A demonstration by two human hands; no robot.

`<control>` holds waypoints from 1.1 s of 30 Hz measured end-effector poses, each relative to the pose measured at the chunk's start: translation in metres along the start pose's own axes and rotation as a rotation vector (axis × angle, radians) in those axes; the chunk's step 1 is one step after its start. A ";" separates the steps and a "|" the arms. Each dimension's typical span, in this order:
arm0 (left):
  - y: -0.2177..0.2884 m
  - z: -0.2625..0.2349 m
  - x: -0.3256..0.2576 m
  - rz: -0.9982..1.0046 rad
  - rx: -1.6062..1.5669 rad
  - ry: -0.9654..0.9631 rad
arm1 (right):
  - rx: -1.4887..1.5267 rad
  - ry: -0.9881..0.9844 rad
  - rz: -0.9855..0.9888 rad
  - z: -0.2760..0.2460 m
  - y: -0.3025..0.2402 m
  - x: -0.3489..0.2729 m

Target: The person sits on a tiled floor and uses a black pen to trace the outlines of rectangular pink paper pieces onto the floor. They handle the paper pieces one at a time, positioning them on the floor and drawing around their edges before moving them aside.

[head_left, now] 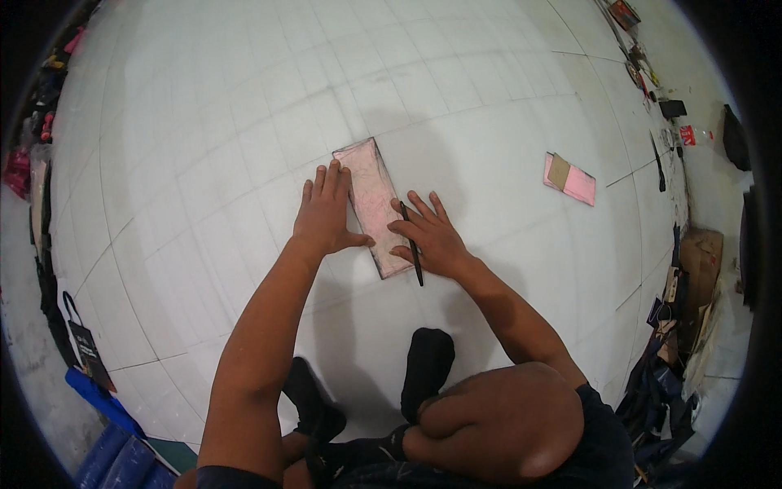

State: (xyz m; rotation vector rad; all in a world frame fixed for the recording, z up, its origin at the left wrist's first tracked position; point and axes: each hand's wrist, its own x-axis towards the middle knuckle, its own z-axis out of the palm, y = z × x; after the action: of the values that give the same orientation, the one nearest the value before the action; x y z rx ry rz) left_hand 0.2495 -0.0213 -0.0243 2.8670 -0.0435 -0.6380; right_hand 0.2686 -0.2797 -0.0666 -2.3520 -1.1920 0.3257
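A long pale-pink rectangular piece [371, 187] with dark edges lies slightly slanted on the white floor in front of me. My left hand [326, 210] lies flat along its left edge, fingers stretched away from me and thumb resting on its surface. On the opposite edge is my right hand [433, 238], its fingers spread and the thumb side touching the piece. A slim black pen [412, 244] runs through the right hand, held among the fingers and pointing toward me. Both hands are on the piece's sides, leaving its middle and far end visible.
A smaller pink piece [577, 186] with a brown patch [559, 172] lies to the right. My black-socked feet [428, 363] are on the white tiled floor [269, 90]. Along the right wall are dark cloths [652, 407] and a cardboard box [699, 269]; a black bag [88, 350] sits left.
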 end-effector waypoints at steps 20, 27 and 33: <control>0.013 -0.009 -0.001 -0.068 0.075 -0.078 | 0.472 0.166 0.242 -0.007 -0.046 -0.049; 0.012 -0.013 0.000 -0.070 0.035 -0.098 | 0.621 0.263 0.245 0.019 -0.078 -0.063; 0.011 -0.009 0.000 -0.063 0.057 -0.077 | 0.519 0.237 0.261 0.019 -0.079 -0.060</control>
State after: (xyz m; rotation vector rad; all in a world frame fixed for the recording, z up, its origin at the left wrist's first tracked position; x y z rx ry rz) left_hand 0.2536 -0.0303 -0.0142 2.9076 0.0176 -0.7707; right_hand 0.1709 -0.2823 -0.0429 -2.0128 -0.5980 0.3774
